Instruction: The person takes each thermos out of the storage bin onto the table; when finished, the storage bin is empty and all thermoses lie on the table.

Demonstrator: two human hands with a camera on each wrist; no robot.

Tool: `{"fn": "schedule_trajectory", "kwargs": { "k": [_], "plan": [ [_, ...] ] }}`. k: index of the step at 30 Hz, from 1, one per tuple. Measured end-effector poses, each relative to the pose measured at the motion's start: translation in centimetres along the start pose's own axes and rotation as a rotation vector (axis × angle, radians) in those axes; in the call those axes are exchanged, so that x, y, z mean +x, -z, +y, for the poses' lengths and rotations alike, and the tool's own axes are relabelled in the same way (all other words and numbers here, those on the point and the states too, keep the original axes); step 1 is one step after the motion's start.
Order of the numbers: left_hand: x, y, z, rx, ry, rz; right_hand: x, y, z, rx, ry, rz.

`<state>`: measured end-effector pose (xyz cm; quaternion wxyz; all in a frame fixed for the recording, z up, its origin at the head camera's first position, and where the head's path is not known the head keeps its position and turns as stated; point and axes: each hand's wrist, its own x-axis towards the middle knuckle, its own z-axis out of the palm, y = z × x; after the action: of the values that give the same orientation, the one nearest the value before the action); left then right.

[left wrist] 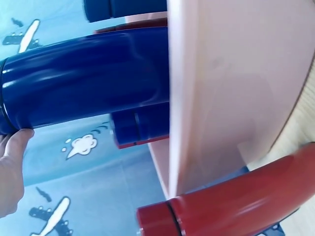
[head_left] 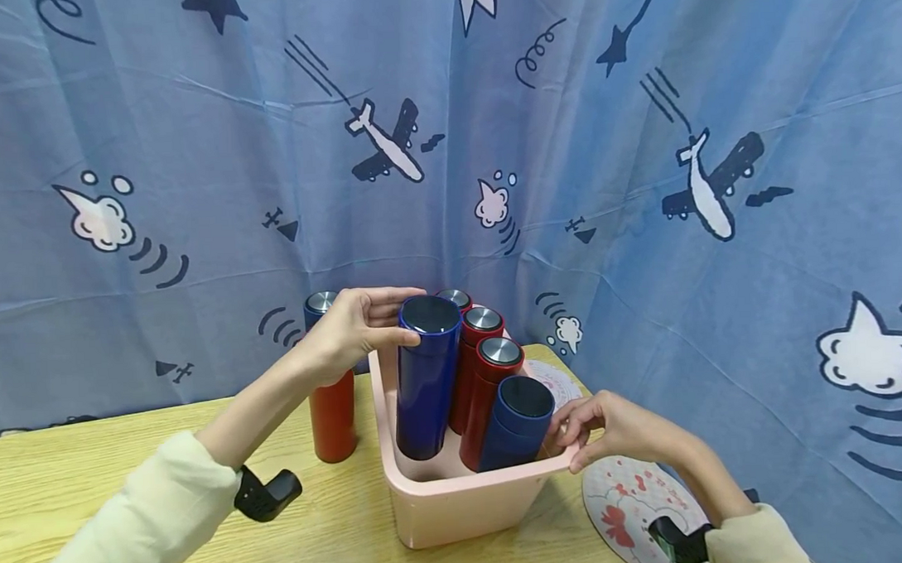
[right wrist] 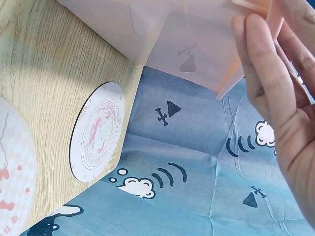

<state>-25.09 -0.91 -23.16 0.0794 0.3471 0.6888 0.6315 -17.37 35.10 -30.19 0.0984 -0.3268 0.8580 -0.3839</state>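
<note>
My left hand [head_left: 359, 326] grips a glossy dark blue thermos bottle [head_left: 427, 390] near its black-topped lid, thumb on the near side. The bottle leans slightly, its lower part inside a pink plastic bin [head_left: 459, 513]. In the left wrist view, the blue bottle crosses behind the bin's rim, which hides its lower end. At the bin's right side my right hand [head_left: 613, 429] pinches the rim between thumb and fingers. Beside the held bottle, several more stand in the bin: red bottles [head_left: 492, 388] with silver lids and a blue bottle [head_left: 517, 428] with a black lid.
Left of the bin, a red bottle [head_left: 332, 422] stands on the wooden table [head_left: 296, 535]; a silver-lidded blue top [head_left: 319, 304] shows behind my left hand. Round printed mats [head_left: 630, 507] [right wrist: 98, 132] lie to the right. A blue patterned curtain [head_left: 217, 198] hangs close behind the table.
</note>
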Motion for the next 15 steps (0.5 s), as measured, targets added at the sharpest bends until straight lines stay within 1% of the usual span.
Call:
{"fn": "schedule_trajectory", "kwargs": {
  "k": [5,13,15],
  "plan": [
    [-0.3,0.5,1.3,0.009,0.026,0.030,0.0,0.0,0.1,-0.001,-0.004,0.002],
    [-0.7,1.3,2.9,0.081,0.050,0.072,0.0,0.0,0.1,0.003,-0.011,0.003],
    [-0.9,1.4,3.3,0.071,0.054,0.081,0.0,0.0,0.1,0.001,-0.015,0.004]
  ]
}}
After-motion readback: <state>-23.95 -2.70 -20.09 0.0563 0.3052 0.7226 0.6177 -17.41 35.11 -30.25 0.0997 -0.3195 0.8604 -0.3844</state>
